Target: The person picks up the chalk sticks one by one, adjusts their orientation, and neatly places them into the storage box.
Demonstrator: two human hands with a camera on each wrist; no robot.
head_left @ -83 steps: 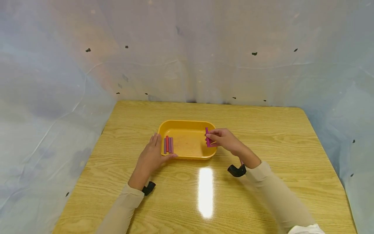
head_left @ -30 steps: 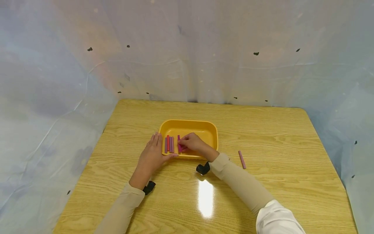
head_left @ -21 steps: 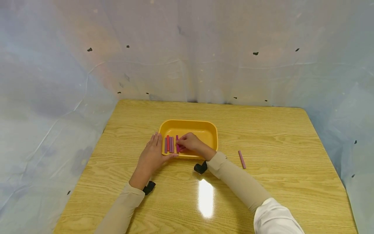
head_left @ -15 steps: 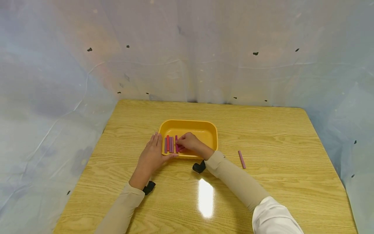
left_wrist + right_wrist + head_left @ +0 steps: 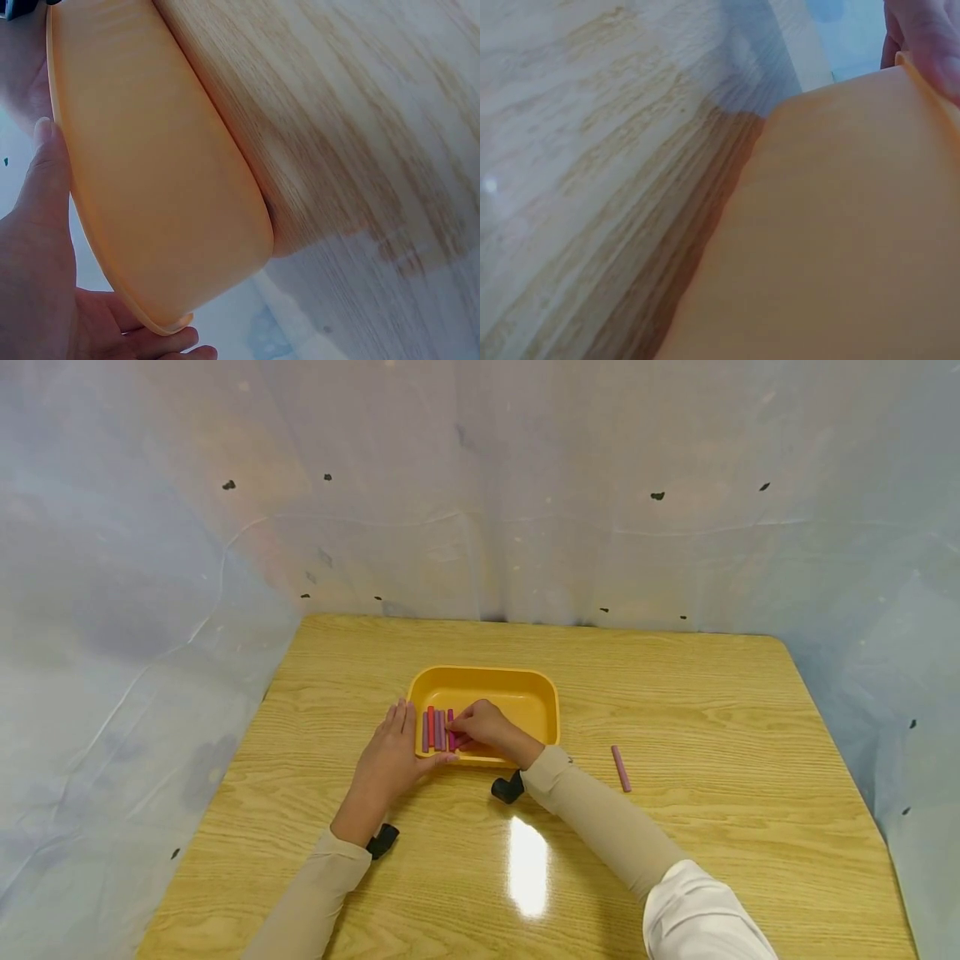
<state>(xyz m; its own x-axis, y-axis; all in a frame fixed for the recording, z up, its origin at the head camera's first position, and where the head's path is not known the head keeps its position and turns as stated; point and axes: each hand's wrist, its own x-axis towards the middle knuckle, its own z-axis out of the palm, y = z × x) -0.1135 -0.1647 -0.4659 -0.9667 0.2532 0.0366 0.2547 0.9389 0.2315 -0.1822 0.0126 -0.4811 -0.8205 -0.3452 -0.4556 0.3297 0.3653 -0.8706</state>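
Note:
A shallow yellow tray (image 5: pixel 491 673) stands on the wooden table. My left hand (image 5: pixel 384 760) holds its near left corner, fingers along the left end and thumb over the front rim. In the left wrist view the thumb (image 5: pixel 46 180) presses that rim. Several slim round sticks lie side by side inside at the left: mauve ones (image 5: pixel 425 732) and a red one (image 5: pixel 431 727). My right hand (image 5: pixel 486 725) reaches into the tray and pinches a magenta stick (image 5: pixel 452 731), close beside the row and nearly parallel to it. The right wrist view shows mostly the tray's outer wall (image 5: pixel 855 225).
One more mauve stick (image 5: pixel 621 768) lies on the table (image 5: pixel 712 710) to the right of the tray. A pale sheet (image 5: pixel 480 527) with dark marks hangs behind and on both sides. Each wrist carries a black camera mount (image 5: pixel 507 788).
My right hand has carried the magenta stick from the tray's right end leftward to the row, edging closer lately. The mauve stick on the table has come into sight. My left hand stays put.

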